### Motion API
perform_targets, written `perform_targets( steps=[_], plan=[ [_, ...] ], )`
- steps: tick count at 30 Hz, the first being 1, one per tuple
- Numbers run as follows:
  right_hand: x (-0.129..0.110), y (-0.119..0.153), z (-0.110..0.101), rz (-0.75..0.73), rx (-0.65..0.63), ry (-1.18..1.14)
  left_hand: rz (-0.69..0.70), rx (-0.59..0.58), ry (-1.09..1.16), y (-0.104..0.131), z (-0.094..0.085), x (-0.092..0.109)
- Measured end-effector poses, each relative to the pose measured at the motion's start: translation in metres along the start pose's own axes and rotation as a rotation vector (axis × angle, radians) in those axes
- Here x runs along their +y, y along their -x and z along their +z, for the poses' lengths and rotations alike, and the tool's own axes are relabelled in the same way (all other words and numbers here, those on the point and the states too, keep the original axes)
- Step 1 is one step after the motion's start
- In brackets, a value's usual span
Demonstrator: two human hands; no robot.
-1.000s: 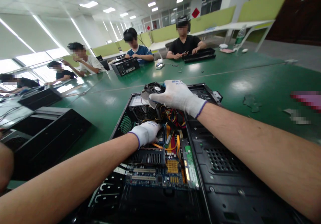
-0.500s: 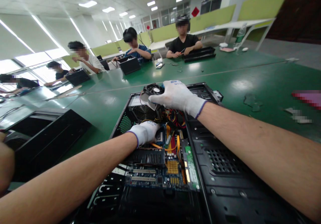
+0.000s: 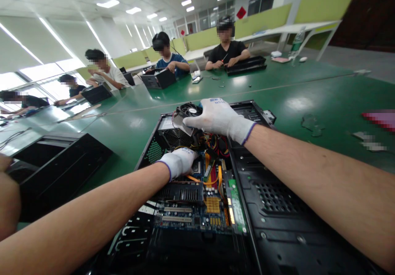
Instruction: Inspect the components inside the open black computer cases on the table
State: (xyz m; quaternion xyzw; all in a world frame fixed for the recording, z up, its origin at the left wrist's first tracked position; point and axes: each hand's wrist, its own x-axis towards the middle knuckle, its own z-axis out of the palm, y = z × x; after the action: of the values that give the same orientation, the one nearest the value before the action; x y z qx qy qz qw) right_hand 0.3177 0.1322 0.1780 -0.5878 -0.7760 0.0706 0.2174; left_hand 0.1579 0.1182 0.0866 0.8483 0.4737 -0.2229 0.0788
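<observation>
Green table [image 3: 308,90], office; right hand [image 3: 217,116] grip grasping cooler fan [image 3: 187,114]; left hand [image 3: 179,162] grip unclear

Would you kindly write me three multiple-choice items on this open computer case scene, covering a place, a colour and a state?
1. Where is the left hand?
A. down inside the computer case, at the motherboard
B. flat on the table
C. on the water bottle

2. What colour is the table?
A. white
B. green
C. red

3. How is the cooler fan?
A. lying on the table
B. held by the right hand above the case
C. held by a co-worker

Key: 1 A, the glove sits among the boards; 2 B, the top is green all over; 3 B, gloved fingers wrap its side.
</observation>
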Motion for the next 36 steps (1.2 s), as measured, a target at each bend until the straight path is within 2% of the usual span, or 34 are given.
perform_targets(
  steps=[36],
  plan=[
    [-0.003,0.005,-0.004,-0.008,-0.021,0.02,0.045,0.008,-0.005,-0.011,0.011,-0.008]
  ],
)
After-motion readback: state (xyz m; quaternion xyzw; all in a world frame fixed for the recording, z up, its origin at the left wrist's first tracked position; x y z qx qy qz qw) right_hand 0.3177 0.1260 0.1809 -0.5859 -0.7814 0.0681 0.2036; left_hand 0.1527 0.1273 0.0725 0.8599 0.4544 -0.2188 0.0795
